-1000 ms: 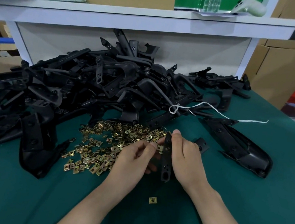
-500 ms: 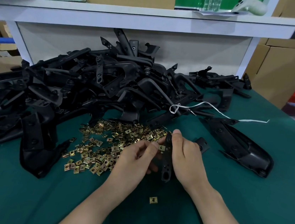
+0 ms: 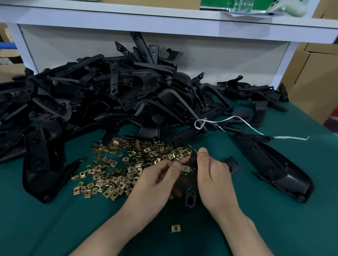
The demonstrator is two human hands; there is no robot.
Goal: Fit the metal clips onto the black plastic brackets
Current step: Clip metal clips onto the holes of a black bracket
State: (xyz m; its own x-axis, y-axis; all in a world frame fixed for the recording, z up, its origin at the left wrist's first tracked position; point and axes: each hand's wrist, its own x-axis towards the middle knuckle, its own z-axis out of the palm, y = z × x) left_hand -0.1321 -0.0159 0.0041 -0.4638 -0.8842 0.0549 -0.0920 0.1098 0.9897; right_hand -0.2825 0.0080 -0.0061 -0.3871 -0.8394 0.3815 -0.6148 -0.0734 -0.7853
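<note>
**Work area.** The table covered in dark green cloth point(image 3: 24, 227) ends at a right edge that runs diagonally past stacked brown cardboard boxes point(image 3: 318, 82). A white shelf point(image 3: 155, 20) overhangs the far side. The heap of black moulded plastic brackets point(image 3: 103, 98) occupies the far and left portions. A large black curved housing point(image 3: 276, 168) lies to the right, well apart from the hands. Green cloth extends from the hands toward the camera, bearing one lone brass-coloured clip point(image 3: 176, 228) between the forearms.

**Materials.** The scatter of small square brass-coloured metal clips point(image 3: 115, 174), each with a centre hole, lies just left of the hands. The brackets are matt, angular and pierced with round holes. A thin white cord point(image 3: 249, 125) trails over the right end of the heap.

**Hands.** The right hand point(image 3: 215, 180) grips a narrow elongated black bracket point(image 3: 190, 192), thumb at the far end, with the near end pointing at the camera. The left hand point(image 3: 152, 185) pinches one square metal clip point(image 3: 186, 168) between thumb and forefinger, touching the bracket's left edge. Whether the clip is seated cannot be determined.
</note>
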